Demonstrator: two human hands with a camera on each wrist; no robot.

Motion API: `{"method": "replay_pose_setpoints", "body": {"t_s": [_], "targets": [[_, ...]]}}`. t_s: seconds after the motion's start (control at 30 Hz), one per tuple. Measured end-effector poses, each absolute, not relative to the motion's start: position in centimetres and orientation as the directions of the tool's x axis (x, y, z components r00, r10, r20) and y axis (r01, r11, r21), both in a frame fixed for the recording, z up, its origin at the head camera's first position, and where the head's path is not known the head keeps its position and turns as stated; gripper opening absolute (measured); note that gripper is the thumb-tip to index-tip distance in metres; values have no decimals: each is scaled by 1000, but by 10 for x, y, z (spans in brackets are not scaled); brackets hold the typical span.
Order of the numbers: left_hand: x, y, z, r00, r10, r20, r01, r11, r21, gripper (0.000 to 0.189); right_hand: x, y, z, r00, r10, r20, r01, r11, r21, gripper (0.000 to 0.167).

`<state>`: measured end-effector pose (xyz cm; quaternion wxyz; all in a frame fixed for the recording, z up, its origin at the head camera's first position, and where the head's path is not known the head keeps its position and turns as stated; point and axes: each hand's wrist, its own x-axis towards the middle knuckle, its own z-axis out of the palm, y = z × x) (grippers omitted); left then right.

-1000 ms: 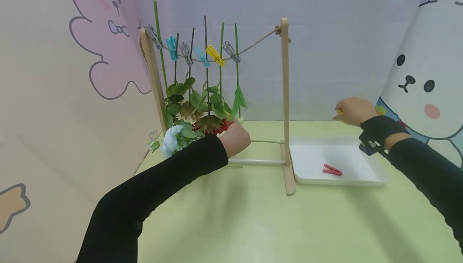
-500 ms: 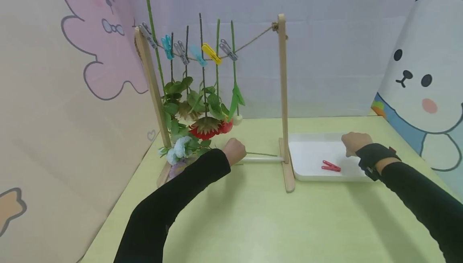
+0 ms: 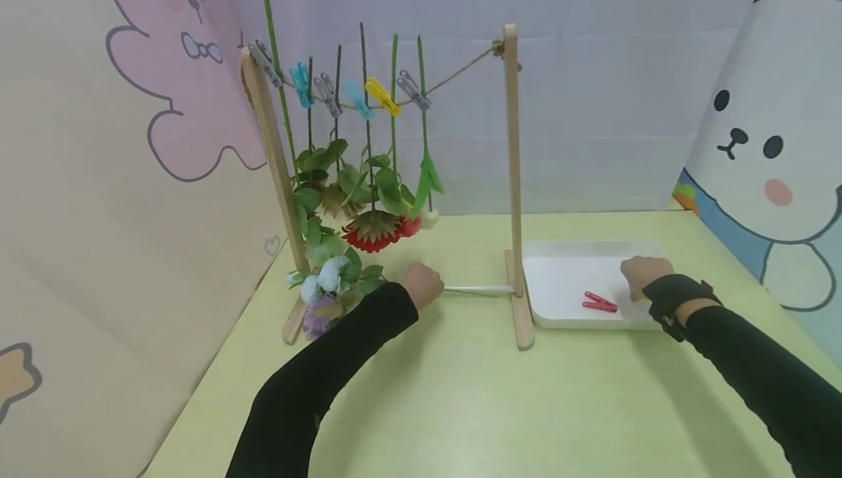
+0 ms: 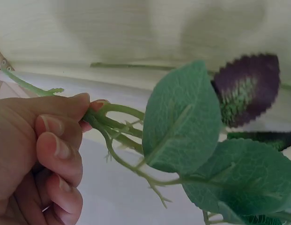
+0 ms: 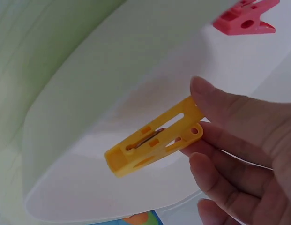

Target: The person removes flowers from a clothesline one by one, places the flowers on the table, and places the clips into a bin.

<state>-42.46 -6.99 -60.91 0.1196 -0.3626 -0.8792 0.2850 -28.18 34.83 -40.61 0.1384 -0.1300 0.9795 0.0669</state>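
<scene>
Behind the pale green table (image 3: 487,397) we have a soft lilac backdrop (image 3: 585,120) with cartoon animals. A wooden rack (image 3: 513,164) stands on it, a rope strung between its posts and a row of upside-down flowers pegged along it.

Our left hand (image 3: 421,286) is low at the rack, thumb and forefinger pinching a leafy stem (image 4: 103,119) just beside its fork, the other fingers curled. Our right hand (image 3: 646,273) is at the white tray (image 3: 559,270), thumb and fingers pinching a yellow peg (image 5: 165,137) by its handle ends; whether the peg touches the tray we cannot tell. A red peg (image 3: 600,302) lies in the tray near it.

The main risk, as we judge it, is the stem rolling in our fingertips, since the leafy end hangs out far from a narrow pinch. Its leaves (image 4: 182,117) could also snag the hanging red flower (image 3: 371,231) if lifted straight up. The peg could twist or pop free, because only its handle tips are held; a hard squeeze would spread its nose.

The stem's long axis runs sideways, roughly level along the rack's white rail (image 3: 480,290): bare end toward the right-hand post, leaves toward the left. The peg's long axis leads away from our fingers, nose outward.
</scene>
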Motion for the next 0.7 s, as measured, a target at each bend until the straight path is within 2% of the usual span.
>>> {"method": "replay_pose_setpoints", "body": {"t_s": [0.13, 0.33, 0.43, 0.47, 0.53, 0.67, 0.7], "targets": [[-412, -68, -601, -763, 645, -43, 549, 611, -571, 25, -280, 348, -412, -925, -246, -289, -282, 955, 88, 20], [-383, -64, -575, -779, 627, -2, 523, 649, -553, 28, -280, 350, -422, -922, -258, -288, -290, 954, 75, 22], [-387, -64, -581, -780, 626, 11, 525, 662, -535, 25, -280, 351, -424, -921, -249, -299, -280, 958, 63, 21], [-386, -63, -580, -801, 598, -25, 519, 673, -527, 27, -280, 351, -425, -921, -245, -304, -274, 960, 59, 20], [-393, -66, -586, -790, 613, -6, 524, 671, -525, 24, -279, 351, -425, -920, -241, -309, -269, 962, 49, 20], [-391, -71, -582, -789, 615, -3, 529, 676, -514, 31, -279, 351, -424, -919, -236, -315, -262, 964, 42, 20], [-390, -73, -581, -768, 640, 32, 535, 667, -519, 32, -279, 351, -423, -919, -235, -317, -261, 964, 42, 21]]}}
